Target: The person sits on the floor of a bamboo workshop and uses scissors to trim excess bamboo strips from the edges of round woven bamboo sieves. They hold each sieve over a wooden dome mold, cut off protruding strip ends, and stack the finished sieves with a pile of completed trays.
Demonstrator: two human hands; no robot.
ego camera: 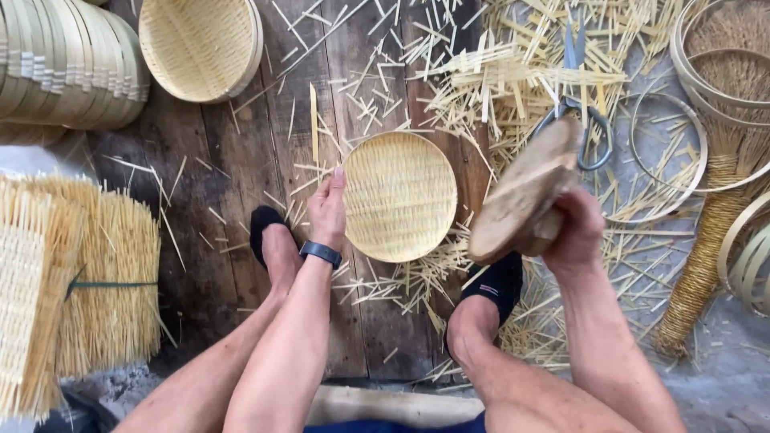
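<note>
Head view, looking straight down at a dark wooden plank floor [241, 160] between the person's bare legs.

The left hand [327, 210] rests with fingers extended along the 9 o'clock edge of a round, shallow, pale woven bamboo tray [401, 196]. The palm and fingers touch the rim; the hand is flat against it, not curled around it. The tray lies flat on the planks, at centre of view, between the two feet in black low socks [265, 228]. A dark wristband [321, 253] sits on the left wrist.

The right hand [576, 232] is closed around the lower end of a worn, oblong brown wooden block [525, 192]. The block is raised off the floor, tilted, at the 3 o'clock side of the tray, its near end overlapping the tray edge in this view.

Grey-handled metal scissors [579, 104] lie at 1 o'clock among scattered pale bamboo offcuts [513, 80]. Thin bamboo hoops [666, 156] lie at 3 o'clock. A second woven tray [200, 48] lies at 11 o'clock, beside a stack of bamboo rims [72, 64] at 10 o'clock. Bundled woven mats with frayed strip ends [104, 289] lie at 8 o'clock.
</note>
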